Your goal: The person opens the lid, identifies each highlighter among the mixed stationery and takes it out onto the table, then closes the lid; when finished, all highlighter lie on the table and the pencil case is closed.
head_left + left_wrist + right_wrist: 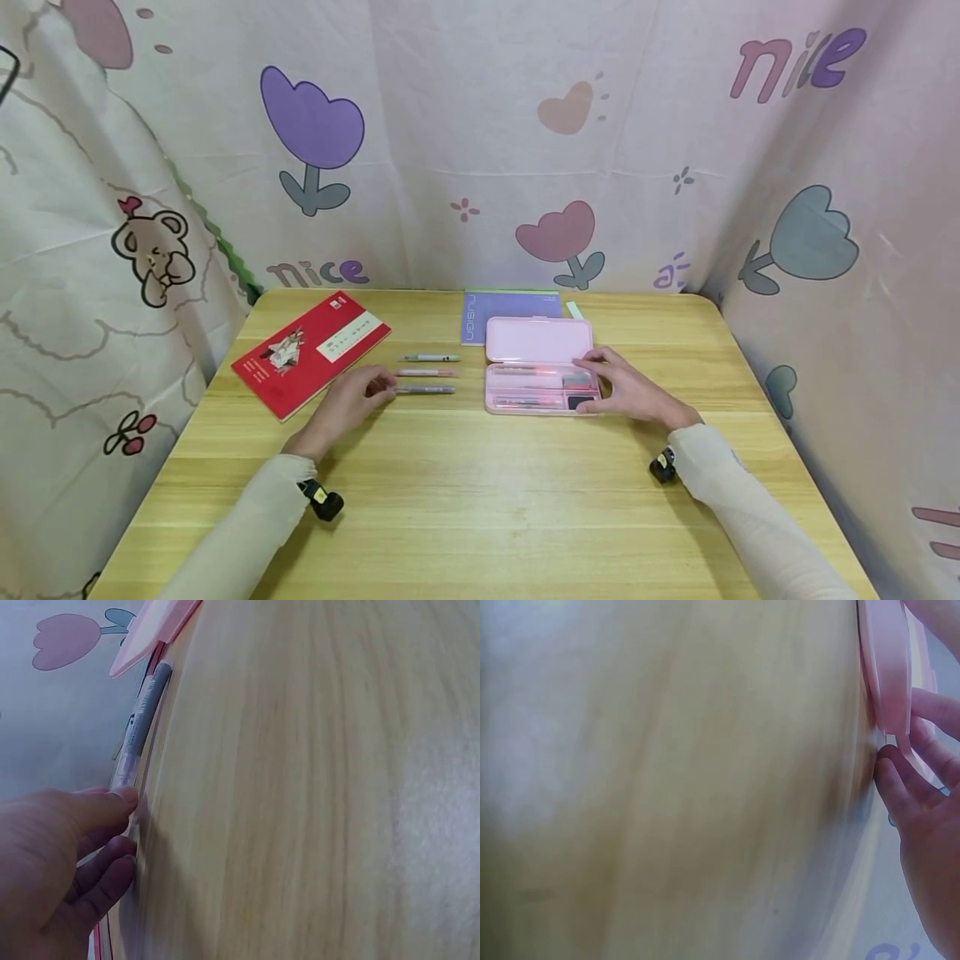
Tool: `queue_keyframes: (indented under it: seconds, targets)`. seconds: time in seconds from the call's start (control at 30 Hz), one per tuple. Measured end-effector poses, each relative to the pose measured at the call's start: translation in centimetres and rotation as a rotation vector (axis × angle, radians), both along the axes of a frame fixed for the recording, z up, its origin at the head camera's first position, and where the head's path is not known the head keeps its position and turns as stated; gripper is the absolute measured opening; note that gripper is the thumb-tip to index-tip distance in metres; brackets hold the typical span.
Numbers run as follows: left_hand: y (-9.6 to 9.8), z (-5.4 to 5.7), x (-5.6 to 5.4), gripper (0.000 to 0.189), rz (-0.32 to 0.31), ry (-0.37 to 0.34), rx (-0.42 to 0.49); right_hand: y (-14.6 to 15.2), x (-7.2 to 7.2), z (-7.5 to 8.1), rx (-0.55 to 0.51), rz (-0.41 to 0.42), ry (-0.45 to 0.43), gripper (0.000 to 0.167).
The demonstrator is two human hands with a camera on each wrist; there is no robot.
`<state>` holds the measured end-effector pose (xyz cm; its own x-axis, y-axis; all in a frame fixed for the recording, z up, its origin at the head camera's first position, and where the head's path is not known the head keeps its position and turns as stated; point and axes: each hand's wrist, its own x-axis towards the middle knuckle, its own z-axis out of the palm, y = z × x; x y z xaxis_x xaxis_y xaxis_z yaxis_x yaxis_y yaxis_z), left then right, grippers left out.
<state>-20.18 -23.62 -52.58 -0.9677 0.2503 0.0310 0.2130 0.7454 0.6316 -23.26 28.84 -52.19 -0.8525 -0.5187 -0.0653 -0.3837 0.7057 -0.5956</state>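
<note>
My left hand [352, 404] pinches the left end of a grey pen [425, 390], the nearest of three lying side by side. In the left wrist view, thumb and fingers meet at the clear end of that grey pen [146, 709]. Beyond it lie a pinkish pen [426, 372] and a pale green pen [429, 358]. A pink pencil case [538, 340] lies open, its lid tipped back, with several pens, a small pink-and-green block [577, 381] and a dark item [580, 402] inside. My right hand [626, 387] holds the case's right end, thumb near the front.
A red booklet [300, 354] lies slanted at the left, close to my left hand. Behind the case, partly covered by its lid, is a purple notebook [474, 321]. A small pale strip [573, 310] lies near the table's back edge. Printed curtains surround the wooden table [480, 500].
</note>
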Motion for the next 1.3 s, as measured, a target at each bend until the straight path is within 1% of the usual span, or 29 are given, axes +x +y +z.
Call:
queue_keyframes:
  seconds: [0.17,0.37,0.9,1.3]
  targets:
    - [0.14,-0.06,-0.16,0.017,-0.012,0.004,-0.020,-0.01,0.04,-0.05,-0.002,-0.003,-0.002,0.096]
    - [0.26,-0.18,-0.14,0.016,-0.006,0.018,-0.033,-0.02,0.03,0.00,-0.005,-0.006,-0.006,0.095]
    - [0.16,-0.26,-0.02,0.018,0.010,0.037,-0.039,-0.09,0.02,-0.05,-0.030,0.011,0.023,0.096]
    - [0.10,-0.24,-0.03,0.021,0.002,0.049,-0.032,-0.14,0.09,0.08,-0.025,0.006,0.024,0.096]
